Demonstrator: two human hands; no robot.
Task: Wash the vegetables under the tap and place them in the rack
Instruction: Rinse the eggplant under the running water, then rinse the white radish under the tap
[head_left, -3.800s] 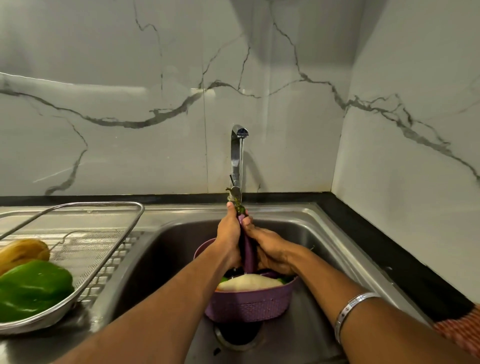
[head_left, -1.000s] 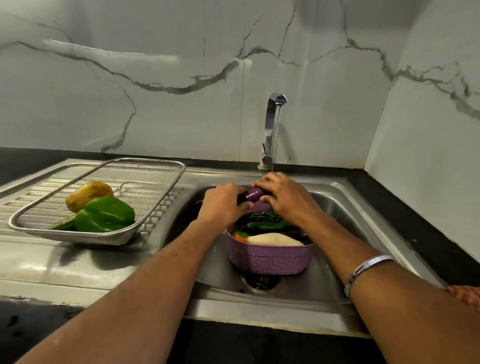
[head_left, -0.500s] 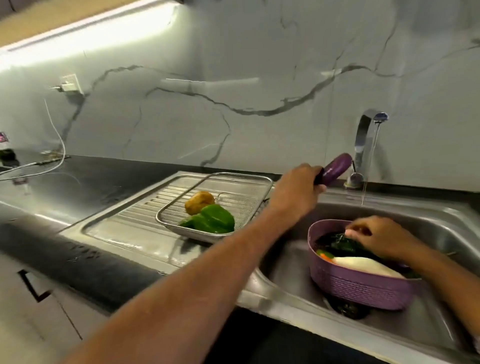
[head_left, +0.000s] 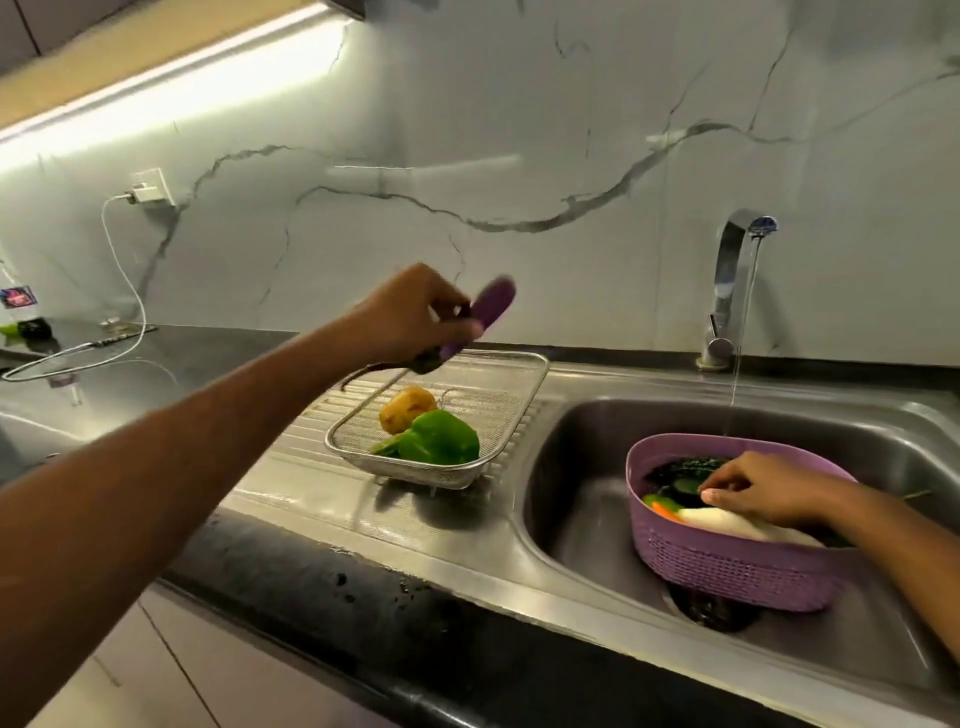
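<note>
- The left hand (head_left: 410, 314) grips a purple eggplant (head_left: 480, 319), fingers curled round it, above the far edge of the wire rack (head_left: 519, 410).
- The right hand (head_left: 756, 491) reaches into the purple basket (head_left: 727, 564), fingertips bent onto the vegetables; whether it pinches one, I cannot tell.
- In the rack lie a potato (head_left: 408, 408) and a green pepper (head_left: 441, 439), touching.
- Right of the rack, the basket stands in the sink (head_left: 571, 519), holding a white radish (head_left: 727, 525).
- The tap (head_left: 730, 286) runs behind the basket.
</note>
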